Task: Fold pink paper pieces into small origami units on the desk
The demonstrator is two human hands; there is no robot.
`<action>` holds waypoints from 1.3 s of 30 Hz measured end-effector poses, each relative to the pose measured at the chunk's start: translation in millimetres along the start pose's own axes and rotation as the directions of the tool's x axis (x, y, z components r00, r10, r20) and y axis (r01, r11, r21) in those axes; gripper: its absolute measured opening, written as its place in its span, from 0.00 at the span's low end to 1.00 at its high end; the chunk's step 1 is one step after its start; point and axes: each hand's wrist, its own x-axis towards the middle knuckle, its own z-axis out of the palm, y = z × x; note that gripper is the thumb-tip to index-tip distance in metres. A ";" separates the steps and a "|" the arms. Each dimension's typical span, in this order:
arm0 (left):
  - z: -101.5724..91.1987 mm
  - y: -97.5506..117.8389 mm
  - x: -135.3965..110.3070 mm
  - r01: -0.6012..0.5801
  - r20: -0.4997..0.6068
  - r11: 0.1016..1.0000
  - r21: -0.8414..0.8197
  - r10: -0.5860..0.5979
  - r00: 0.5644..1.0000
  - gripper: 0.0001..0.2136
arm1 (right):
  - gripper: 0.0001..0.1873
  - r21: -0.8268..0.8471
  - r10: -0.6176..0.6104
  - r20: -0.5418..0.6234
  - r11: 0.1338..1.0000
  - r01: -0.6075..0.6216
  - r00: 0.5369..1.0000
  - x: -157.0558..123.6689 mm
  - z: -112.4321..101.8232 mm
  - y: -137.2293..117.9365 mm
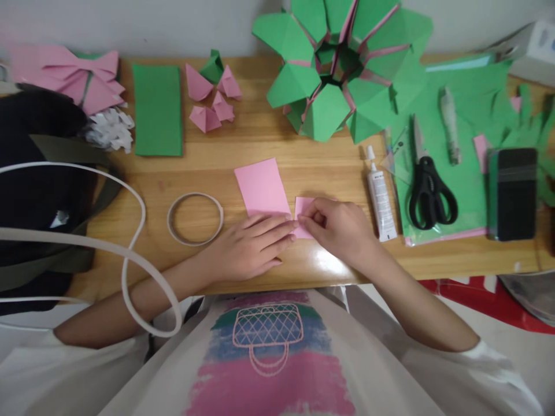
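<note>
My left hand [255, 245] lies flat on the wooden table, its fingers stretched toward the right. Its upper edge covers the lower end of a square of pink paper [262, 188]. Close to its fingertips, my right hand [340, 228] is closed, thumb and forefinger pinched at the left side of a second, smaller pink paper [303, 203]. The hand hides much of that piece. A roll of tape [169, 222] lies left of my left hand. Beyond my right hand is a white glue tube [382, 199].
A large green and pink folded-paper piece [328, 112] stands at the back. Black-handled scissors [427, 193], a cutter knife [450, 124] and a black box [514, 196] rest on green sheets at right. Green paper [158, 110], small folded pieces [205, 118] and a dark bag [39, 196] occupy the left.
</note>
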 end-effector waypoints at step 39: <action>-1.3 4.6 0.4 0.020 0.028 0.997 0.071 -0.022 0.999 0.25 | 0.22 -0.577 -0.576 -0.392 0.761 0.296 0.718 -44.8 47.3 41.5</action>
